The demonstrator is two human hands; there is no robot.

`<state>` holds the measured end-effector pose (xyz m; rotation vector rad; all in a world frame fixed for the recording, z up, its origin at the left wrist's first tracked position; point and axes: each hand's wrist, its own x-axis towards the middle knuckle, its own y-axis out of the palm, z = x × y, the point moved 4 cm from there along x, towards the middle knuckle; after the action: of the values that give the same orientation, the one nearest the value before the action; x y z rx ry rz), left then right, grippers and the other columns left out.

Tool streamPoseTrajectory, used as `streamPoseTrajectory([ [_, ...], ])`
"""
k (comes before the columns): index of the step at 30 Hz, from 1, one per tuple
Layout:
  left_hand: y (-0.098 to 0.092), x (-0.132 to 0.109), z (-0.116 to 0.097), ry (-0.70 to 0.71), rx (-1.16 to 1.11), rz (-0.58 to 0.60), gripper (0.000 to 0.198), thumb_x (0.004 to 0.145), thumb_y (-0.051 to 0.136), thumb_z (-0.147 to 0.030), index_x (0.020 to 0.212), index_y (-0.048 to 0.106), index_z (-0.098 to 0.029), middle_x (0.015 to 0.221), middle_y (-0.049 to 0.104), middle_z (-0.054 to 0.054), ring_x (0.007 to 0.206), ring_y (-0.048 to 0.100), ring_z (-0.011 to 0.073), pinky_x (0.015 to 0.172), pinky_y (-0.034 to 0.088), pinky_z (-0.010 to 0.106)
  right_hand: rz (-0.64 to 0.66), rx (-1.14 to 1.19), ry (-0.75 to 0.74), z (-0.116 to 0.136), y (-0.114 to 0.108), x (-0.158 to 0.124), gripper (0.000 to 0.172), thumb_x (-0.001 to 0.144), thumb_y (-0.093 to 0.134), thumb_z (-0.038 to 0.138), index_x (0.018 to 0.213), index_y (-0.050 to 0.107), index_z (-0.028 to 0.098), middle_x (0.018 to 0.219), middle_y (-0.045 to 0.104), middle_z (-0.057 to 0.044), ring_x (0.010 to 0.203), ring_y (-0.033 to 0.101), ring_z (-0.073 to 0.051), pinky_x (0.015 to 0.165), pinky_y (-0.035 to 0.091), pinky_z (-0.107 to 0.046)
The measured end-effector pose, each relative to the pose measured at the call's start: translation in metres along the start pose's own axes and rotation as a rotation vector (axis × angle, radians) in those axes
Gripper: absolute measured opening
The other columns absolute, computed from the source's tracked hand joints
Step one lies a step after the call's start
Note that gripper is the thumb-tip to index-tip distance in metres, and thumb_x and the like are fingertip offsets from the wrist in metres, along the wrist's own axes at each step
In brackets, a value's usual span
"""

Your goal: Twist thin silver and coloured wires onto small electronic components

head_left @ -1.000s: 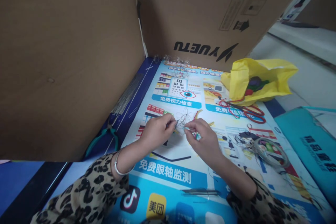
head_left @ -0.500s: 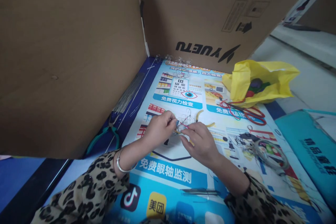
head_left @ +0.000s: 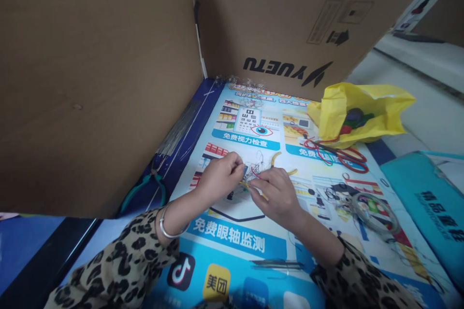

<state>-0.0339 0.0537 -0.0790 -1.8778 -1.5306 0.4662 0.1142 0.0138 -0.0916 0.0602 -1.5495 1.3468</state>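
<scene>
Above the printed poster, my left hand and my right hand almost meet. The left fingers are pinched at one end of a thin yellow strand. Thumb and forefinger of the right hand close at its other end, beside a short red strand. A loose tangle of fine wire rises between and behind the fingertips. Just beyond the right hand lie the yellow handles of a tool, its head hidden. How the strands join the wire is too small to tell.
Cardboard walls stand left and behind. Teal-handled pliers and a bundle of thin wires lie left. On the right are red-handled scissors, a yellow bag, a wire coil and a teal box. Thin metal tools lie in front.
Both hands stay almost in place with the same pinch. The yellow strand between the fingertips shows a little more clearly now, and the red strand has tilted slightly.
</scene>
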Motion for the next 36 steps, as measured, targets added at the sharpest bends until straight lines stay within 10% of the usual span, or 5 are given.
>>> streamPoseTrajectory([
  [11,-0.008,0.002,-0.003,-0.054,-0.299,0.172,0.016,0.081,0.048,-0.026,0.068,0.050,-0.017,0.057,0.051,-0.005,0.054,0.047,0.0087,0.052,0.033,0.019,-0.086,0.227,0.168,0.001,-0.008,0.003,0.012,0.076,0.060,0.010,0.083,0.060,0.020,0.077,0.052,-0.003,0.072,0.052,-0.017,0.063,0.044,-0.031],
  [22,0.001,-0.002,0.003,-0.014,-0.231,0.075,0.008,0.082,0.049,-0.024,0.079,0.055,-0.019,0.068,0.066,-0.003,0.064,0.060,0.0123,0.061,0.043,0.023,-0.083,0.194,0.182,0.000,-0.003,-0.001,0.012,0.075,0.058,0.008,0.081,0.059,0.019,0.075,0.053,-0.004,0.072,0.053,-0.017,0.064,0.044,-0.031],
  [30,-0.001,-0.007,-0.001,0.143,-0.197,0.153,0.037,0.085,0.049,-0.023,0.121,0.050,-0.022,0.084,0.069,0.000,0.069,0.062,0.0124,0.064,0.046,0.024,-0.080,0.176,0.157,-0.006,-0.007,-0.005,0.015,0.076,0.058,0.009,0.086,0.060,0.021,0.077,0.054,-0.003,0.071,0.053,-0.017,0.063,0.045,-0.032],
  [36,-0.003,-0.010,-0.008,0.225,-0.134,0.207,0.015,0.086,0.048,-0.021,0.087,0.064,-0.020,0.085,0.067,0.000,0.080,0.060,0.0133,0.071,0.044,0.024,-0.062,0.182,0.166,-0.006,-0.005,-0.008,0.016,0.076,0.057,0.008,0.086,0.059,0.020,0.079,0.055,-0.004,0.074,0.053,-0.018,0.065,0.046,-0.033],
])
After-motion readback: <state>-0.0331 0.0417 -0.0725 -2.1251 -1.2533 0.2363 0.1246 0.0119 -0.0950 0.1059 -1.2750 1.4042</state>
